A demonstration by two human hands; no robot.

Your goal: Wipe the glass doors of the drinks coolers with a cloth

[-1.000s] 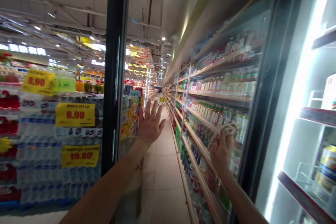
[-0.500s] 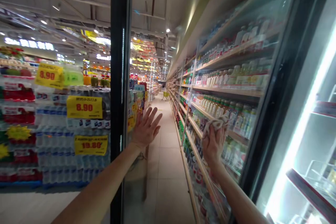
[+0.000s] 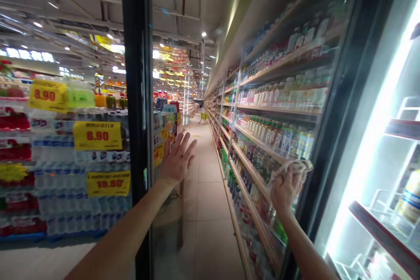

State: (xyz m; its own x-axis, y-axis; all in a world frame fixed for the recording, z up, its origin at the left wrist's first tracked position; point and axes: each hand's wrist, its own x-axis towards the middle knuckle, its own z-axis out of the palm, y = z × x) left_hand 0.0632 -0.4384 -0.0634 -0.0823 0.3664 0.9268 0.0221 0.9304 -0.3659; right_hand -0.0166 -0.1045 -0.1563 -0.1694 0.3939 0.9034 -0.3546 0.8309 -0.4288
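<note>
A black-framed glass door [image 3: 138, 74] stands swung out before me, and through its pane the aisle shows. My left hand [image 3: 176, 157] lies against the glass near the frame's left side, fingers spread and nothing in it. Lower right on the pane, my right hand [image 3: 285, 190] presses a bunched whitish cloth [image 3: 292, 171] to the glass, close to the door's hinge-side frame [image 3: 334, 109]. The fingers bend over the cloth, which partly hides behind them.
On the right is a lit cooler with shelves [image 3: 387, 236] and a bottle [image 3: 410, 197]. Rows of drinks [image 3: 272, 133] show in the glass. Left of the door stand stacked water packs [image 3: 59, 175] with yellow price signs [image 3: 97, 135]. A green cart [image 3: 203, 117] shows far down the aisle.
My right hand has slid the cloth right and slightly down across the glass, toward the frame. My left hand keeps its place on the pane; the view has turned slightly right.
</note>
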